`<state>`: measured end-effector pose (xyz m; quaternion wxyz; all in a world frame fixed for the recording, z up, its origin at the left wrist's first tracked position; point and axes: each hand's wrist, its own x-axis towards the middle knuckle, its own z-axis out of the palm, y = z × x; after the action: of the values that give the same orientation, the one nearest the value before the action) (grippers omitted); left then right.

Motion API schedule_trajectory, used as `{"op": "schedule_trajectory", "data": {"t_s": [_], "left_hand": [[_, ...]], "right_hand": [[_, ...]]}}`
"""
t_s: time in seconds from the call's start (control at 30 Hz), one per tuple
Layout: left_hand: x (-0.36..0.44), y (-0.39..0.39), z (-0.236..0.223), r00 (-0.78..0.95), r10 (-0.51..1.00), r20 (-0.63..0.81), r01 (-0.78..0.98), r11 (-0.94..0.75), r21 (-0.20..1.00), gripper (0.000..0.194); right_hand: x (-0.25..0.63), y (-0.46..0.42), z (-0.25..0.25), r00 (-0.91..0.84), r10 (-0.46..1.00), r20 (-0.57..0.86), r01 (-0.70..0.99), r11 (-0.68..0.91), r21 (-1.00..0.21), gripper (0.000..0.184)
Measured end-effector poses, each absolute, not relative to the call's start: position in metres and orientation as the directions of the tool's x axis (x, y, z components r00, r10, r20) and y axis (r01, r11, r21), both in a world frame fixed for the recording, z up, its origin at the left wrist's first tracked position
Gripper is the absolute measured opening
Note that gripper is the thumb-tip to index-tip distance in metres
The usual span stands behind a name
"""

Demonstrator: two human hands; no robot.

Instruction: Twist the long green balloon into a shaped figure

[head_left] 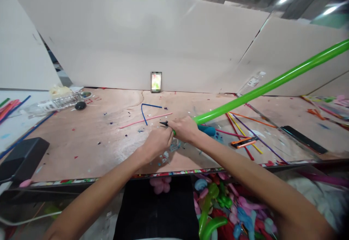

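Balloon (269, 86) aslant, upward to right

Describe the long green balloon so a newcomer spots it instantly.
At the wooden table in front of the white partition, find the person's right hand near the middle. The long green balloon rises from that hand, slanting across the partition to the view's right edge. It is thick, shiny and bright green, unlike the thin strips on the table.

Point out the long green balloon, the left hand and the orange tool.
Long green balloon (261, 89), head view: middle.
Left hand (157, 142), head view: back of hand.
Orange tool (243, 142), head view: its body.
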<state>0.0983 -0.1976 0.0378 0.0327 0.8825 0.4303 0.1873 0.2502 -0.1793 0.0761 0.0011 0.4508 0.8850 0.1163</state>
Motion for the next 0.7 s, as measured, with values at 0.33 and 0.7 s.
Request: {"op": "schedule_trajectory", "data": {"t_s": [0.33,0.7], "left_hand": [[0.074,-0.19,0.041,0.573,0.735,0.362,0.637,-0.678,0.367,0.035],[0.045,-0.185,0.056,0.515,0.787,0.34,0.605,-0.615,0.506,0.048]], "right_hand": [[0.267,-0.176,0.081,-0.643,0.753,0.137,0.752,0.588,0.297,0.022],[0.281,-0.179,0.082,-0.542,0.828,0.141,0.811,0.473,0.343,0.03]]}}
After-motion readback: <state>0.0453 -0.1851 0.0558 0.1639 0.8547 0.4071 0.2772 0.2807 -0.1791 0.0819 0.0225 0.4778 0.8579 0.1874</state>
